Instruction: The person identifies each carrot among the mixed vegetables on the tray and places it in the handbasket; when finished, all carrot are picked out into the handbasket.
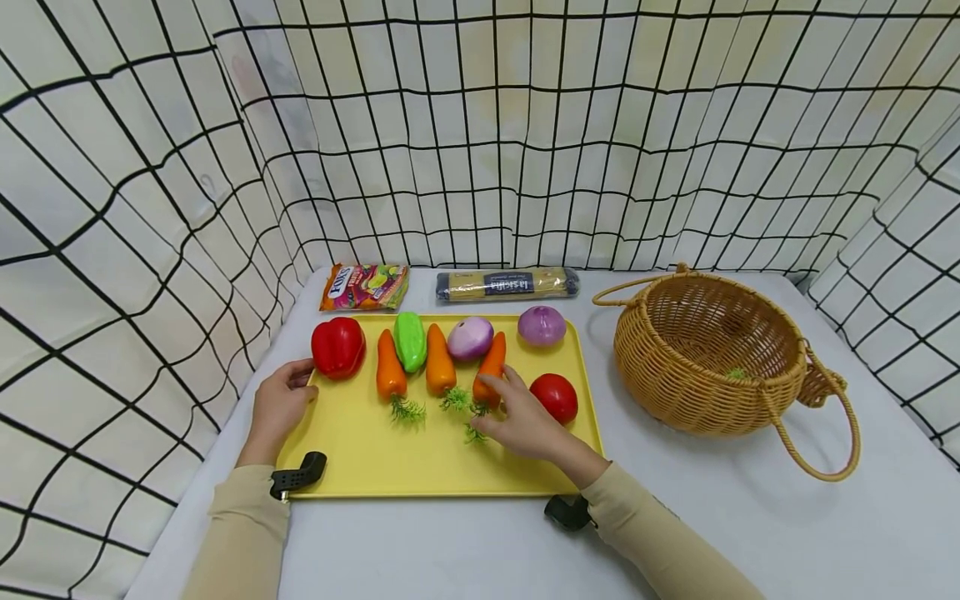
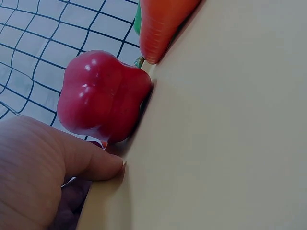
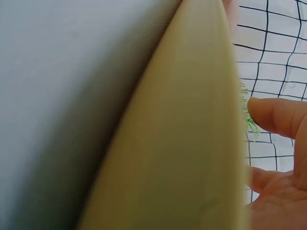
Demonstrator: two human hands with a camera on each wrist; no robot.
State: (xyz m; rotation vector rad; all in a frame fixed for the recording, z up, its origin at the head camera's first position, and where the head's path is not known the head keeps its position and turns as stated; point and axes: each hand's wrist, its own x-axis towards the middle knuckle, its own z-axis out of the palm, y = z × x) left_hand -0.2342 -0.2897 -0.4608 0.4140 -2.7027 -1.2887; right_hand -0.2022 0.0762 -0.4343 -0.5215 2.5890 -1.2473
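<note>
My left hand (image 1: 281,408) pinches the left rim of the yellow tray (image 1: 360,467), thumb on top, beside a red bell pepper (image 1: 339,347). In the left wrist view the thumb (image 2: 96,160) lies just below the pepper (image 2: 103,96). Over the rightmost carrot (image 1: 492,362) reaches my right hand (image 1: 525,421), its fingers apart, fingertips at the carrot and thumb near its green leaves. Whether they touch it I cannot tell. The right wrist view shows the thumb (image 3: 276,115) by green leaves (image 3: 250,122); the tray's side hides the carrot's body.
Two more carrots (image 1: 390,367), a green pepper (image 1: 409,340), a purple onion (image 1: 470,338), another onion (image 1: 542,326) and a tomato (image 1: 554,397) lie on the tray. Behind it are a sweets packet (image 1: 366,287) and a pasta packet (image 1: 508,284). A wicker basket (image 1: 675,383) stands right.
</note>
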